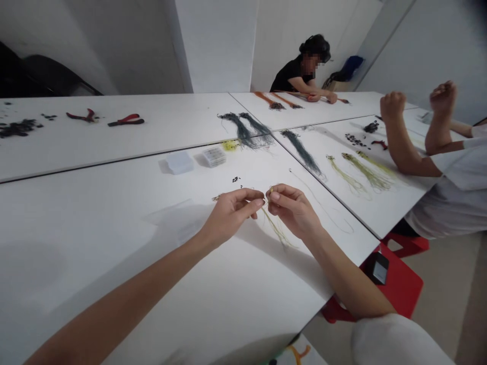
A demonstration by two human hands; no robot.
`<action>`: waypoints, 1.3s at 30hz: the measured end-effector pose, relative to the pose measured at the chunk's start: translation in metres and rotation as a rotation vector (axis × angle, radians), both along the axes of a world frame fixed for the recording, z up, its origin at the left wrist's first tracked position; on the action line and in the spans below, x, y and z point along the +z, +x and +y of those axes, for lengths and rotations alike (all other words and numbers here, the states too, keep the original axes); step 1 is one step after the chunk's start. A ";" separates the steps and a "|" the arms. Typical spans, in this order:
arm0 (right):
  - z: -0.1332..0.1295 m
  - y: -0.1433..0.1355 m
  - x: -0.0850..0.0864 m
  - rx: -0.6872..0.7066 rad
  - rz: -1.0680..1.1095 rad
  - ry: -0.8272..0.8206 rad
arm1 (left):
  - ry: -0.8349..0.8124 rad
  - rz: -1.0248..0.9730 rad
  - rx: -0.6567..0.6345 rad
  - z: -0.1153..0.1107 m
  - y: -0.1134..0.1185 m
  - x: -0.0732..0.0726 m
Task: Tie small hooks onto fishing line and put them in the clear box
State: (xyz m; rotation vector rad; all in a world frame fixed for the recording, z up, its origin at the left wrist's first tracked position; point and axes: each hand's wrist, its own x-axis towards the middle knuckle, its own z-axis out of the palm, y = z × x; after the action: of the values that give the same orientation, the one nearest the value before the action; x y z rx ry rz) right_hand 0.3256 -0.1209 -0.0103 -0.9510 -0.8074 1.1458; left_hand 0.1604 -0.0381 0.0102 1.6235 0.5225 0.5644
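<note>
Your right hand (292,207) pinches a yellow bit (271,189), probably for steadiness; your left hand (233,213) bunches its fingertips nearby, holding what I can't tell.

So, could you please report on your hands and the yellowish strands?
Left hand and right hand nearly fingertip to fingertip; grips unclear. Yellowish strands just below. Black bits beyond left hand, not blocking.

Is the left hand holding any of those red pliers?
No, the left hand is beside the right hand, and the red-handled pliers lie apart from it on the white tables.
</note>
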 end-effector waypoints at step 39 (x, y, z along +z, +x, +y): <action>0.003 -0.007 -0.009 0.214 0.163 0.002 | 0.257 0.001 -0.067 -0.008 -0.003 -0.013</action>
State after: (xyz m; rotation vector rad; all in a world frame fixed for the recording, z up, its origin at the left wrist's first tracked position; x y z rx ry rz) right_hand 0.3188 -0.1180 -0.0192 -0.7711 -0.7911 1.3878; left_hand 0.1572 -0.0457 -0.0031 1.8777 0.4068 0.5998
